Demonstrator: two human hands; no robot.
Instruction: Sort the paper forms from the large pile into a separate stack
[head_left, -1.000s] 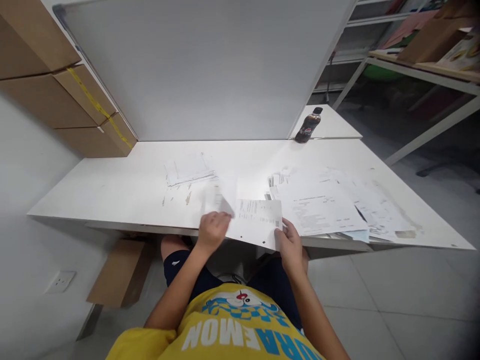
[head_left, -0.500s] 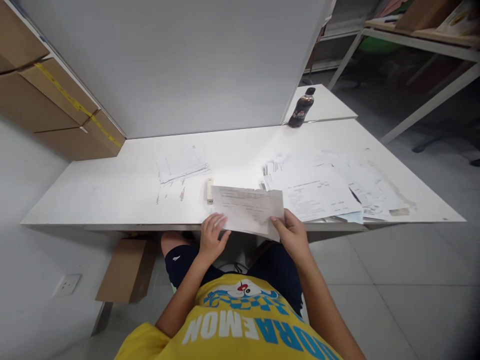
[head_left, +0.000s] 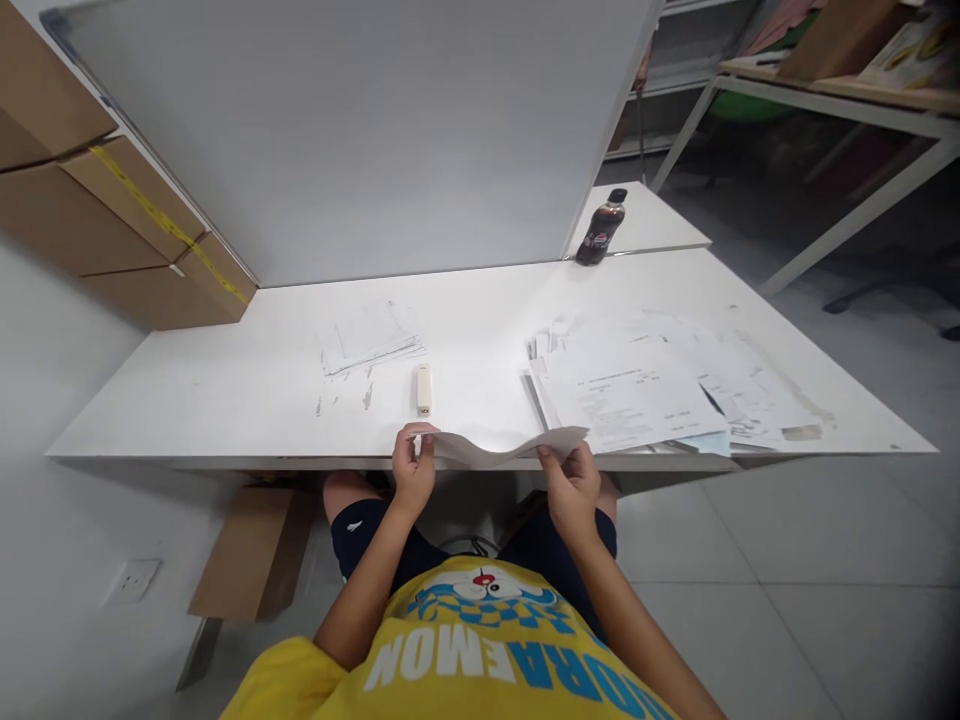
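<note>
A sheet of paper (head_left: 480,452) is stretched between my two hands at the table's front edge, seen nearly edge-on and sagging in the middle. My left hand (head_left: 414,468) pinches its left end between thumb and fingers. Its right end is gripped by my right hand (head_left: 571,490), thumb on the near side. Just beyond my left hand lies a small cream-coloured oblong block (head_left: 424,390), whose kind I cannot make out. A spread pile of printed papers (head_left: 622,390) lies to the right, close to my right hand. Farther left is a smaller stack of papers (head_left: 371,335).
The white table (head_left: 247,400) backs onto a large whiteboard (head_left: 375,140). A cola bottle (head_left: 601,228) stands upright at the back right. Cardboard boxes (head_left: 150,210) are stacked at the left, and another box (head_left: 251,550) sits on the floor below.
The sheet has tilted from face-up to nearly edge-on and come nearer my body. My left hand, which had its fingers spread by the sheet, has closed on its left end.
</note>
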